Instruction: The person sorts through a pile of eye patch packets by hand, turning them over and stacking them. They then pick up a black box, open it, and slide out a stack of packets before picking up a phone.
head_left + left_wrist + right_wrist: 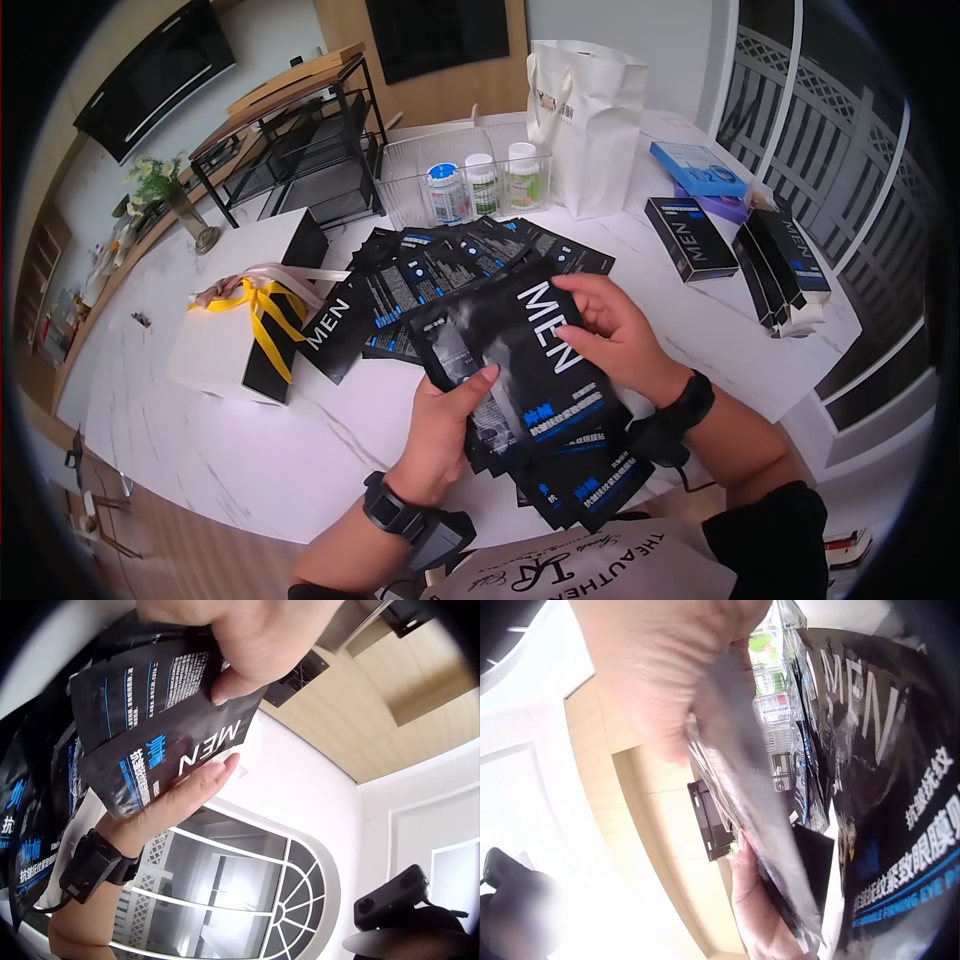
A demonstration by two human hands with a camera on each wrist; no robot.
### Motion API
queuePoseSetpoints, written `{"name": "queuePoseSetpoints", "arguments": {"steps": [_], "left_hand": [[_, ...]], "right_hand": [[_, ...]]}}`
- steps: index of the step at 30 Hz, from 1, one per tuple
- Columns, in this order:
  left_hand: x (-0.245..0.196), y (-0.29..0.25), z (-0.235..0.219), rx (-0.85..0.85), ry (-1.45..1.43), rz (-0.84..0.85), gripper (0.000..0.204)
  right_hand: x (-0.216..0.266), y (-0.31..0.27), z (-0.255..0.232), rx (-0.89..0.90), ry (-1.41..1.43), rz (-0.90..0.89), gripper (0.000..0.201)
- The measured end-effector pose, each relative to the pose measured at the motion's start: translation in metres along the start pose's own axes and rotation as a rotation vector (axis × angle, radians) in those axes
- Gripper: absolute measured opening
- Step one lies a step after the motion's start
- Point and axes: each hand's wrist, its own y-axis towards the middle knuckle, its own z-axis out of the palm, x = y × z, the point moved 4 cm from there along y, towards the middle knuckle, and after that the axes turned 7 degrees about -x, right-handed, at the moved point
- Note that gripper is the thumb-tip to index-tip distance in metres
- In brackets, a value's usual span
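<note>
Between both hands is a small stack of flat black sachets (520,350) printed "MEN", with blue and white lettering below. My left hand (440,420) grips the stack's lower left edge, thumb on top. On the right edge, my right hand (620,340) holds the sachets between thumb and fingers; the right wrist view shows the stack edge-on in this hand (682,682). Under and in front of the stack lie more black sachets (600,485) near the table edge. Behind it spreads a fanned pile of the same sachets (430,275), mostly printed side up.
To the left stands a white box (225,345) with a yellow and pink ribbon. A clear bin (400,200) with supplement bottles (482,180) and a white paper bag (590,130) stand at the back. Black MEN boxes (690,240) and a blue box (697,168) are at the right.
</note>
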Motion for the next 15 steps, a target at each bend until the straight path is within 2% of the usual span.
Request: {"name": "queuePoseSetpoints", "arguments": {"steps": [2,5,6,8,9,10,12,14,15], "left_hand": [[-0.003,-0.001,-0.002,-0.047,-0.044,0.011,0.028],[-0.002,0.003,-0.011,-0.053,-0.27,-0.057,0.036],[-0.007,0.001,-0.008,-0.05,-0.306,-0.037,0.037],[-0.013,-0.003,-0.004,-0.054,-0.377,0.016,0.037],[-0.013,-0.002,-0.01,-0.041,-0.373,0.037,0.036],[-0.013,-0.003,-0.01,-0.041,-0.373,0.037,0.036],[-0.016,-0.005,-0.008,-0.05,-0.264,0.111,0.034],[-0.018,-0.007,-0.004,-0.049,-0.234,0.139,0.032],[-0.018,-0.008,-0.001,-0.034,-0.208,0.159,0.032]], "right_hand": [[-0.008,0.002,-0.001,0.004,0.024,0.052,0.04],[-0.019,0.001,-0.01,0.104,-0.343,0.161,0.034],[-0.014,0.001,-0.011,0.104,-0.343,0.161,0.034],[-0.005,-0.001,-0.009,0.238,-0.707,0.246,0.035],[-0.004,-0.002,-0.008,0.288,-0.832,0.238,0.038],[-0.002,-0.002,-0.008,0.288,-0.832,0.237,0.038],[0.0,-0.002,-0.005,0.414,-1.019,0.198,0.038],[0.004,-0.002,-0.007,0.382,-1.043,0.194,0.039],[0.006,-0.002,-0.01,0.327,-1.061,0.102,0.037]]}}
